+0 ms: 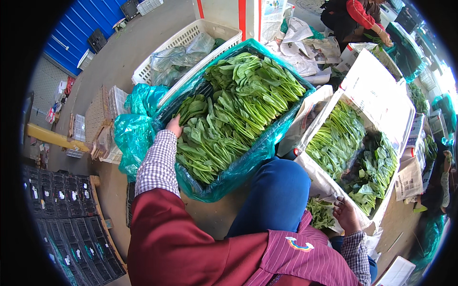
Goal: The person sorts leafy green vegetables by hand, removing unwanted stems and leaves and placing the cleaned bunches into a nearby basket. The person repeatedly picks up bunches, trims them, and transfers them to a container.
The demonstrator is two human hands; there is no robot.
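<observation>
My left hand [174, 126] grips a small bunch of leafy greens [193, 108] at the left side of a crate lined with green plastic film [229, 180]; its fingertips are hidden by the leaves. Rows of leafy greens [250, 96] fill most of this crate, their pale stems towards the lower right. My right hand [346, 215] holds nothing, its fingers loosely bent and apart, beside the lower edge of a paper-lined white box [315, 168]. Two rows of greens [336, 139] lie in that box. Loose leaves [319, 213] are just left of my right hand.
Behind the lined crate stands a white basket [143, 73] with plastic-wrapped contents. Crumpled newspaper [297, 50] lies beyond. Another person's hand [385, 38] handles greens at the upper right. Black crates [71, 221] and a yellow bar [57, 137] are at left.
</observation>
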